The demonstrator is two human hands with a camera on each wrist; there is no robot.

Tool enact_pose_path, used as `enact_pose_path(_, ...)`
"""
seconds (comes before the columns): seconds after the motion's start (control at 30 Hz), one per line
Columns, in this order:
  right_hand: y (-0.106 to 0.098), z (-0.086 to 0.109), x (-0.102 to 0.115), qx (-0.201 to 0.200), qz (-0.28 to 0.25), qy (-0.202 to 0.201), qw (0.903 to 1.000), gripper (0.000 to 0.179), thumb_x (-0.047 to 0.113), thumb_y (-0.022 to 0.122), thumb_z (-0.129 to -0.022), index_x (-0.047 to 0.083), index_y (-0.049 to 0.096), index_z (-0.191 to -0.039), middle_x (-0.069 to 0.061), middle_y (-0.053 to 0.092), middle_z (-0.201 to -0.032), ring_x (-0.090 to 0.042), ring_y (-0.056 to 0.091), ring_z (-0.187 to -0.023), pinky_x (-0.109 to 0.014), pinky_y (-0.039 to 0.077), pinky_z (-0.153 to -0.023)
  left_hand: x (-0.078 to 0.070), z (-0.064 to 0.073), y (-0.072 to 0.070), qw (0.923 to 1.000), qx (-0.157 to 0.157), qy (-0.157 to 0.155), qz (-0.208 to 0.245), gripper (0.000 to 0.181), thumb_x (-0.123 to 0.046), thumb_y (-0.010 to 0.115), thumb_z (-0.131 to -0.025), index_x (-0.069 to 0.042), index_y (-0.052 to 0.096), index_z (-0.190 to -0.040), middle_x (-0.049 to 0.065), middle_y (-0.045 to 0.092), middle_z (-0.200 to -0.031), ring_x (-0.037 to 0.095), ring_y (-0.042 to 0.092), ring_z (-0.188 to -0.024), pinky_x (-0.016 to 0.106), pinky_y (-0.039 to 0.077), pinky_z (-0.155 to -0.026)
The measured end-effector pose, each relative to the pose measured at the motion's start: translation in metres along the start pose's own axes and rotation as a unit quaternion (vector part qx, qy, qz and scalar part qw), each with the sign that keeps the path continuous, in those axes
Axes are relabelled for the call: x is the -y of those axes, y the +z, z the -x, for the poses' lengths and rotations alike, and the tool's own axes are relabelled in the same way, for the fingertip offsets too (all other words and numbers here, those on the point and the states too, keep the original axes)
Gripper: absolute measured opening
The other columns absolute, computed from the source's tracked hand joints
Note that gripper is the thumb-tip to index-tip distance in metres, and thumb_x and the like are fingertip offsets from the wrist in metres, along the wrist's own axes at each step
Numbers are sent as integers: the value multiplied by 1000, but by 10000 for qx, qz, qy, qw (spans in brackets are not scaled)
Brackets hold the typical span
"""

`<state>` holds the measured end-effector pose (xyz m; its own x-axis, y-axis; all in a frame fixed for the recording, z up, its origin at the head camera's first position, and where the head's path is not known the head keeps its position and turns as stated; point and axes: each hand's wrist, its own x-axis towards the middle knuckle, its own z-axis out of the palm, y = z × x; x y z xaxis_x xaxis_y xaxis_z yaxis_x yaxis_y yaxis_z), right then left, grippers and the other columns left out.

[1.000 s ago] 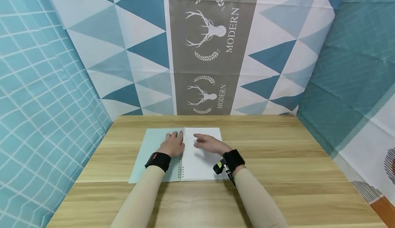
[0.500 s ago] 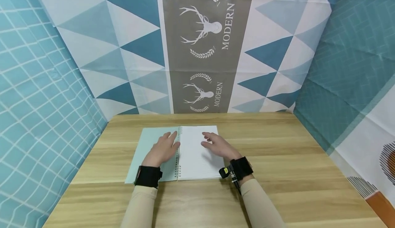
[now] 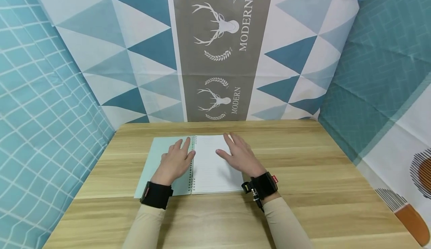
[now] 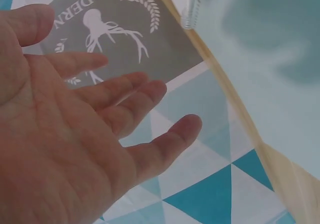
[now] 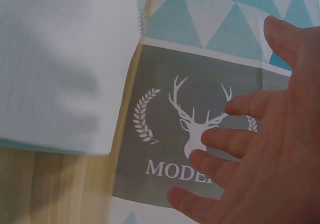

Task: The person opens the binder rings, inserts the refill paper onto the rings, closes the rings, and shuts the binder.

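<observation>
A spiral notebook lies spread flat on the table, its pale green cover [image 3: 148, 179] on the left and a lined white page [image 3: 208, 170] on the right, with the wire binding [image 3: 192, 174] between them. Over the cover hovers my left hand [image 3: 174, 163], fingers spread and fingertips close to the binding. My right hand [image 3: 240, 157] is above the right part of the page, fingers extended and thumb apart. Both wrist views show the palms holding nothing, with a gap between the left hand [image 4: 95, 109] and the cover [image 4: 270, 59], and between the right hand [image 5: 265, 144] and the page [image 5: 60, 74].
The wooden table [image 3: 286, 204] extends around the notebook on every side. Behind it hangs a patterned cloth [image 3: 215, 46] with triangles and deer heads. A blue checked cloth [image 3: 43, 110] borders the left side and a teal cloth [image 3: 380, 73] the right.
My left hand has lifted from the binding and drawn back to the left. My right hand has moved right, its fingers now straighter and more spread. The notebook stays open and flat.
</observation>
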<state>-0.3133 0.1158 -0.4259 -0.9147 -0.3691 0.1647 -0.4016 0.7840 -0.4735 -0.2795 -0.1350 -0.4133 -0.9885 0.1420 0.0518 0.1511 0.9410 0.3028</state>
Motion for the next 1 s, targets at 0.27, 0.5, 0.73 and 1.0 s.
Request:
enact_pose_path(0.27,1,4,4,104,588,-219,9980,86,61,49,-101,4,27,-161,-22,23,-167,-39,20,-157,-61,24,-123,14,9,6,9996,114,123,-205,69,-45,47,-106,-8,27,-162,28,30,-162,49,35,-147,75,38,-103)
enact_pose_path(0.5,13,9,18,821,857,-743,9901,89,63,47,-101,-2,29,-158,-22,24,-167,-38,22,-157,-56,31,-122,13,14,16,9939,1040,290,-215,87,-59,57,-97,-14,23,-163,27,19,-167,51,23,-152,82,26,-107)
enact_pose_path(0.73,26,15,32,1286,1157,-970,9801,89,65,45,-100,1,28,-160,-20,23,-168,-33,22,-158,-53,36,-120,3,19,15,9880,1441,551,-42,104,-62,77,-81,-19,29,-162,24,21,-168,49,23,-153,81,26,-108)
enact_pose_path(1.0,39,21,38,1518,1403,-1161,9715,92,68,49,-97,4,30,-160,-18,28,-167,-33,26,-156,-54,40,-117,18,28,24,9856,1274,1107,-94,116,-66,82,-71,-22,27,-163,22,26,-167,47,30,-151,78,31,-108)
